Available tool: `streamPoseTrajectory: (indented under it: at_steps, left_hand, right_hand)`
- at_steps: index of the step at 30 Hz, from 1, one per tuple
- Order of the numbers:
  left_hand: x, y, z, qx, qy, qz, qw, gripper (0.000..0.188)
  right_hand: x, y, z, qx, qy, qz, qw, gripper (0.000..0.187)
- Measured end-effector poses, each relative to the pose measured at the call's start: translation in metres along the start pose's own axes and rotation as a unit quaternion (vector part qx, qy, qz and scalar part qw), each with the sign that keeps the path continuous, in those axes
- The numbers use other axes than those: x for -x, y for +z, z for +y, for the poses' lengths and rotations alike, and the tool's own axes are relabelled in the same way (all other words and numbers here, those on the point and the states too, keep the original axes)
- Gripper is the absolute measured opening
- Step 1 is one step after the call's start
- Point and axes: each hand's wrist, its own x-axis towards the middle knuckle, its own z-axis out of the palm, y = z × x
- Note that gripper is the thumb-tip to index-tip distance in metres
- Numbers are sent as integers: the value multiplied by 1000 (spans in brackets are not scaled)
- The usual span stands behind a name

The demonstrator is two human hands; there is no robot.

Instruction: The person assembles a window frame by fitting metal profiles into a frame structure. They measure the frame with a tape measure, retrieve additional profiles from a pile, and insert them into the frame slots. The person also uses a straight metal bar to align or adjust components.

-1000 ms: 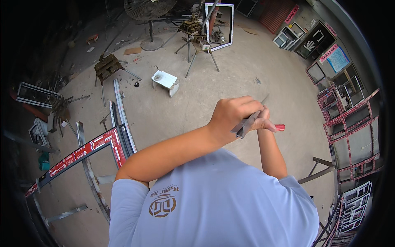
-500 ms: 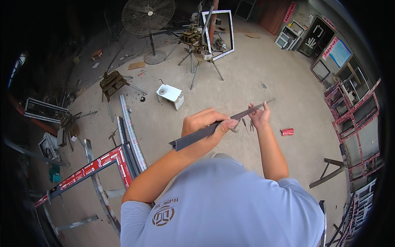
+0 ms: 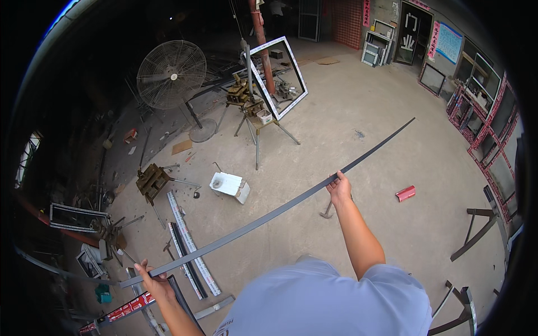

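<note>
A long, thin dark grey profile strip (image 3: 269, 216) runs across the view from lower left to upper right, curved by the lens. My left hand (image 3: 157, 284) is closed around it near its lower-left end. My right hand (image 3: 339, 189) grips it farther along, with the thumb on top, and the far end sticks out beyond that hand. Below the strip, next to my right wrist, a hammer (image 3: 327, 210) lies on the floor, partly hidden by my forearm.
A white stool (image 3: 230, 186) and a brown machine on legs (image 3: 152, 182) stand ahead left. White-taped profiles (image 3: 193, 243) and a red-taped frame (image 3: 126, 309) lie lower left. Farther off are a large fan (image 3: 172, 75) and a white-edged frame (image 3: 297, 73). A red piece (image 3: 405, 194) lies right.
My left hand has moved down and left, out toward the strip's near end. The strip, earlier foreshortened and pointing away, now stretches broadly across the view. The view has shifted.
</note>
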Motion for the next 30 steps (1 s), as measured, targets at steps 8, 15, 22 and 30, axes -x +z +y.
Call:
streamPoseTrajectory:
  at_steps: [8,15,22,30]
  left_hand:
    - [-40,2,-95,-118,-106,136,978,62]
    - [-84,46,-199,-693,294,246,611,77]
    - [-41,222,-288,-599,209,-329,699,44]
    - [42,515,-398,-488,85,-676,546,60]
  right_hand:
    - [-73,-23,-87,-37,-73,75,994,14]
    - [-60,-31,-116,-27,-92,75,993,16]
    - [-92,-8,-140,-4,-138,82,987,14]
    - [-191,89,-113,141,-104,60,983,15]
